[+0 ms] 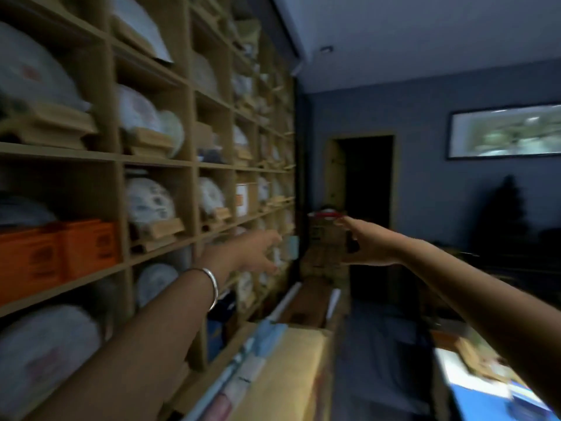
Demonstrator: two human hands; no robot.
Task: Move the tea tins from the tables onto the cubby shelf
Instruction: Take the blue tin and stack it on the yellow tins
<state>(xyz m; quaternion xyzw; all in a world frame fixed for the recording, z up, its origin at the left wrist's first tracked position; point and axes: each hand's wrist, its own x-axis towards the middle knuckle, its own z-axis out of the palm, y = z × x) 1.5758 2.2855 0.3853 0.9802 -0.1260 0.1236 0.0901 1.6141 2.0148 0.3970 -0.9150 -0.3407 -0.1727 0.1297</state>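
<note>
The wooden cubby shelf (158,161) fills the left side, its cells holding round wrapped tea cakes on wooden stands. My left hand (253,253), a silver bangle on its wrist, reaches toward the shelf's lower far cells with fingers spread and nothing in it. Just past its fingertips sits a small pale blue tin (292,247) at the shelf's far end. My right hand (368,243) stretches forward, flat and open, in front of stacked cardboard boxes (326,238). The whole frame is motion-blurred.
Orange boxes (57,253) sit in a left cell. A long low counter (291,354) with boxes runs along the shelf's foot. A narrow aisle lies right of it, with a table edge (473,375) at the lower right. A dark doorway (365,183) stands ahead.
</note>
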